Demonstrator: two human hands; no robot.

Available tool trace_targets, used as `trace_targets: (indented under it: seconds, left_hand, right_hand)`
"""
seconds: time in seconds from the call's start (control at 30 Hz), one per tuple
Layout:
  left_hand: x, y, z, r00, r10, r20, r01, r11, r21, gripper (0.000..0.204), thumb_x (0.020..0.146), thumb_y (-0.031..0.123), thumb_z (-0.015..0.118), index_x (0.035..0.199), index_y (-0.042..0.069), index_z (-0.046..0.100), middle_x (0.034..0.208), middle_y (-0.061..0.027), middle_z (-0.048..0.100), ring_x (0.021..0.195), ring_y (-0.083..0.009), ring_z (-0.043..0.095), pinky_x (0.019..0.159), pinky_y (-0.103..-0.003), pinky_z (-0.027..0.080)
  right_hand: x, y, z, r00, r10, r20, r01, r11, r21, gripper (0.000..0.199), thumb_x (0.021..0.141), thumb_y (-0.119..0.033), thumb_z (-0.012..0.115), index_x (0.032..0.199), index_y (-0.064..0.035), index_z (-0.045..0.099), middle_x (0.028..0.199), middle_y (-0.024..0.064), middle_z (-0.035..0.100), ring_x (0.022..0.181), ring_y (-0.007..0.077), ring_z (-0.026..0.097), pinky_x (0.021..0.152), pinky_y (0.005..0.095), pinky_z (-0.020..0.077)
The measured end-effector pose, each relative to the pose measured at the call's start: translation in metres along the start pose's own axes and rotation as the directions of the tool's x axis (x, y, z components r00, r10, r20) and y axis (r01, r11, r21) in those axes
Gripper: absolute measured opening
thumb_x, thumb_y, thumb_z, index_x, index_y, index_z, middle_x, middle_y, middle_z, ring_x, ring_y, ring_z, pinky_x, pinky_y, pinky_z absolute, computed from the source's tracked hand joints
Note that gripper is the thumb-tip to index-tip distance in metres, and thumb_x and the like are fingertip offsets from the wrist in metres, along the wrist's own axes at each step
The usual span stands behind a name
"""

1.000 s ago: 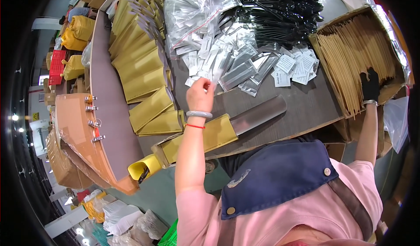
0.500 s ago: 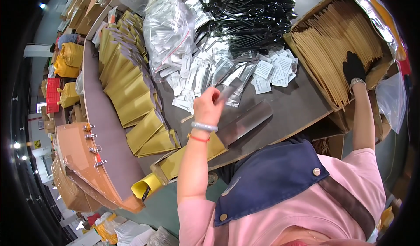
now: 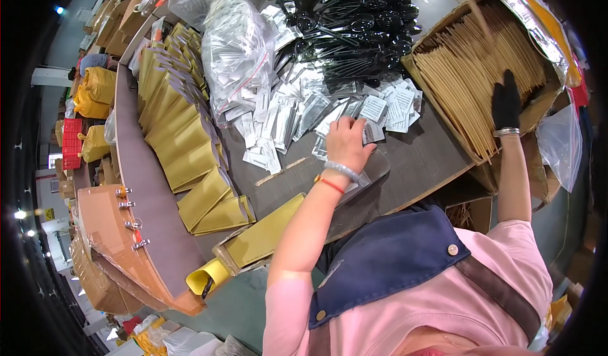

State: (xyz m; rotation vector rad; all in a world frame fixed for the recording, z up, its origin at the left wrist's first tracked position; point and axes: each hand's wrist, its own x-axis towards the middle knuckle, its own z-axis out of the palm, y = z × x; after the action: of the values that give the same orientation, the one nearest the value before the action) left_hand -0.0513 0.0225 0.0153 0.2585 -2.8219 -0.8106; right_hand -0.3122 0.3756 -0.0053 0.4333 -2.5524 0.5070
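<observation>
My bare left hand, with a grey bracelet and red cord at the wrist, reaches down onto loose white printed sachets. Its fingers are curled and the thumb stands apart; its fingertips touch the sachets. Beneath the wrist, partly hidden, lies a long grey trough-like piece. My right hand, in a black glove, rests inside a cardboard box on long thin tan sticks, fingers stretched. Behind the sachets is a heap of glossy black plastic spoons and other cutlery.
A clear plastic bag full of white packets stands left of the cutlery. Gold paper sleeves overlap along the table's left side. A narrow gold-lined cardboard tray and a yellow tube sit at the near edge. An orange-brown carton is left.
My left hand has moved right and down onto the sachets; the blurred, flat greyish item it held is no longer seen in it. My right hand stays in the stick box.
</observation>
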Motion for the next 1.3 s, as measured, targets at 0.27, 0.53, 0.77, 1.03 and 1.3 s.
trace_targets:
  seconds: [0.27,0.53,0.77,1.03,1.3]
  left_hand:
    - [0.013,0.004,0.013,0.999,-0.039,-0.028,0.042,0.994,0.106,0.046,0.058,0.019,0.086,0.098,0.011,0.064,0.091,-0.0095,0.061,0.089,-0.0302,0.056,0.078,-0.042,0.047]
    - [-0.036,0.008,-0.049,0.954,-0.284,0.094,0.294,0.827,-0.48,0.015,0.079,0.014,0.07,0.085,0.002,0.066,0.078,-0.0132,0.07,0.069,-0.0309,0.067,0.064,-0.035,0.053]
    - [-0.121,-0.004,-0.067,0.982,-0.129,-0.137,0.154,0.968,0.197,0.033,0.066,0.016,0.076,0.098,0.012,0.069,0.095,-0.0031,0.062,0.087,-0.0248,0.054,0.075,-0.04,0.044]
    - [-0.166,0.014,-0.049,0.996,-0.081,0.043,0.056,0.912,0.406,0.048,0.071,0.02,0.071,0.117,0.012,0.063,0.122,0.0034,0.057,0.102,-0.0226,0.05,0.082,-0.038,0.039]
    - [-0.172,0.01,-0.065,0.992,-0.113,-0.06,0.127,0.936,0.329,0.06,0.066,0.024,0.078,0.122,0.013,0.061,0.126,0.003,0.057,0.109,-0.0243,0.048,0.09,-0.038,0.036]
  right_hand:
    - [0.002,-0.235,0.011,0.876,-0.357,0.323,0.169,0.856,0.488,0.028,0.084,-0.014,0.067,0.11,-0.0064,0.063,0.095,0.0135,0.067,0.085,0.0317,0.066,0.073,0.0361,0.0527]
    - [0.01,-0.267,0.053,0.76,-0.518,0.393,0.457,0.855,0.244,0.021,0.081,-0.024,0.067,0.096,-0.0107,0.062,0.091,0.009,0.061,0.088,0.0308,0.062,0.071,0.0414,0.0505]
    - [-0.003,-0.271,0.023,0.779,-0.546,0.307,0.364,0.793,0.488,0.017,0.077,-0.017,0.069,0.092,-0.0089,0.064,0.088,0.0098,0.062,0.083,0.0313,0.062,0.071,0.0407,0.0506]
    - [-0.116,-0.287,-0.004,0.388,-0.854,0.347,0.417,0.499,0.76,0.02,0.067,-0.017,0.073,0.086,-0.0145,0.066,0.072,0.0068,0.056,0.072,0.0282,0.06,0.062,0.0399,0.0484]
    - [-0.108,-0.264,-0.021,0.408,-0.764,0.5,0.321,0.633,0.705,0.03,0.081,-0.025,0.068,0.111,-0.0193,0.068,0.077,0.0072,0.056,0.075,0.0254,0.058,0.064,0.0382,0.0467]
